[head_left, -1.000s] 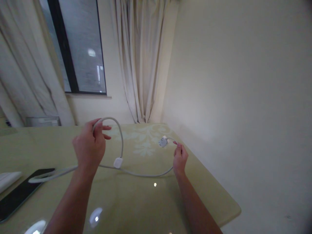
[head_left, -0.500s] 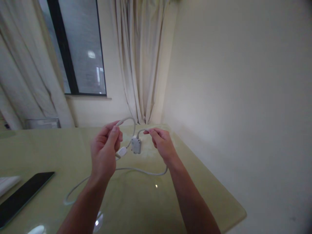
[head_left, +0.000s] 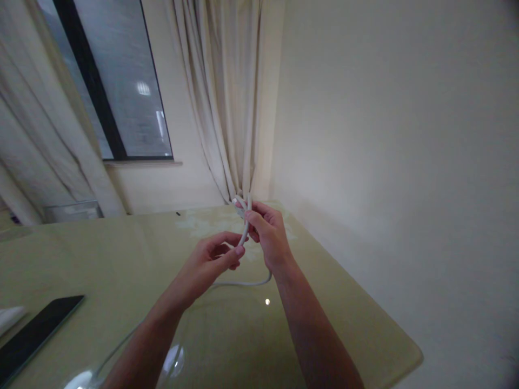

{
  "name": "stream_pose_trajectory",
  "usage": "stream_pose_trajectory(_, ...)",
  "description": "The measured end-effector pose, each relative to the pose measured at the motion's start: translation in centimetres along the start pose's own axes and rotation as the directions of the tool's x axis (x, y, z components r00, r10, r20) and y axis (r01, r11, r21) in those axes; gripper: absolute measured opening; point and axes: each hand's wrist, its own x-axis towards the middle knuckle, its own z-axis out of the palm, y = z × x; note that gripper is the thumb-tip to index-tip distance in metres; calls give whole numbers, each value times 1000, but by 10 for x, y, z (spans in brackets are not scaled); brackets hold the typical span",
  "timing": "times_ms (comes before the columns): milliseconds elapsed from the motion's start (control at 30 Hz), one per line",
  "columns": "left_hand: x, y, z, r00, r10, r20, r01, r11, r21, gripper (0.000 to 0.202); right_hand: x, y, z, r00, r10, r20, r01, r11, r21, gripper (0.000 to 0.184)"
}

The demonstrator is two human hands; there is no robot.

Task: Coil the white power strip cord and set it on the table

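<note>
My right hand (head_left: 268, 235) is closed around the folded upper part of a white cable (head_left: 245, 232), with two strands sticking up above its fingers. My left hand (head_left: 213, 260) sits just below and to the left, thumb and forefinger pinching the same cable lower down. The rest of the cable hangs in a loop onto the glossy yellow-green table (head_left: 344, 324) and trails off toward the near left. The plugs at the cable's ends are hidden in my right hand.
A dark flat tablet-like slab (head_left: 36, 332) lies at the table's left edge, beside a white object (head_left: 8, 316). Cream curtains (head_left: 227, 97) and a dark window (head_left: 117, 81) stand behind the table. A bare wall runs along the right.
My hands have come together: the right hand gathered both cable ends into its grip, and the left slid down the cable. The view shifted slightly right.
</note>
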Motion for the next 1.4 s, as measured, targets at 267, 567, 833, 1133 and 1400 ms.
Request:
stream_pose_trajectory(267,-3,-3,0,799,558,-224,-292,686,666,107,-3,-7,-11,985,-69,155,97,979,-181,25)
stream_pose_trajectory(567,-10,8,-18,895,433,-109,-271,721,638,63,-5,-2,-1,969,-123,213,173,956,-236,33)
stream_pose_trajectory(833,-15,11,-18,862,494,-115,-211,555,805,72,-15,-16,2,922,-248,298,372,785,-495,25)
stream_pose_trajectory(1133,-17,20,-12,821,557,-125,-212,500,839,46,-25,-23,9,840,-200,503,521,553,-650,21)
stream_pose_trajectory(1400,-16,17,-22,776,501,-384,-108,706,700,67,-40,-34,18,862,-321,393,506,483,-715,13)
